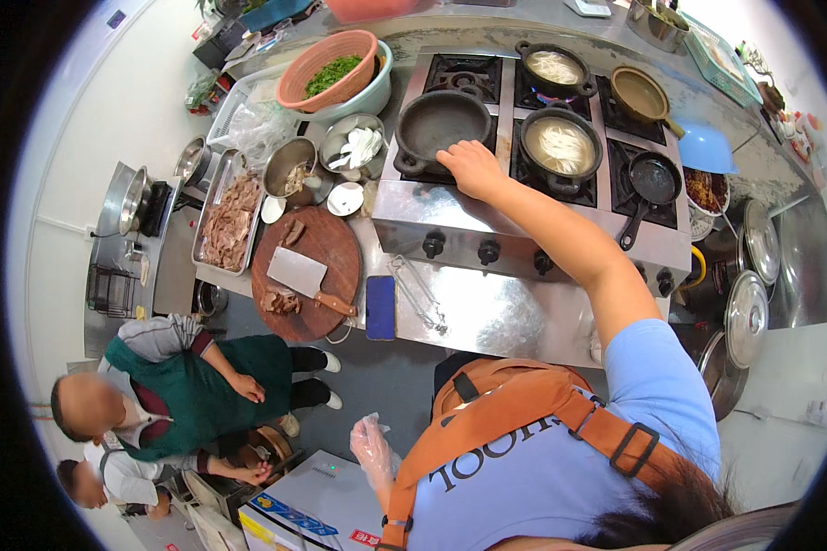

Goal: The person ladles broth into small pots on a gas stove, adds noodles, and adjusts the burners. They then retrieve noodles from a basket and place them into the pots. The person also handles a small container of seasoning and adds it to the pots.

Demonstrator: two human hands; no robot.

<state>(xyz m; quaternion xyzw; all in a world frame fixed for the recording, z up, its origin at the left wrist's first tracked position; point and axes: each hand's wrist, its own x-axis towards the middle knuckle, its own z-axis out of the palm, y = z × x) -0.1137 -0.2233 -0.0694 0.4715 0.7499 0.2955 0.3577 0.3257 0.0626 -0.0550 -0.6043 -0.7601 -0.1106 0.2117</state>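
My right hand (474,167) is bare and grips the near rim of a dark clay pot (431,120) on the front left burner. The pot holds no food that I can see. To its right, another clay pot (562,146) has white noodles in cloudy liquid. A similar noodle pot (555,71) sits behind, over a lit blue flame. Down by my left side is my left hand (373,451), in a clear plastic glove; its fingers are partly hidden and I cannot tell whether they hold anything. Both noodle pots are apart from my hands.
A cleaver (298,271) lies on a round chopping board (344,237) with meat. Beside it are a phone (380,308), wire tongs (413,293) and a tray (231,213) of sliced meat. A small frying pan (653,178) stands front right. Two people are at lower left.
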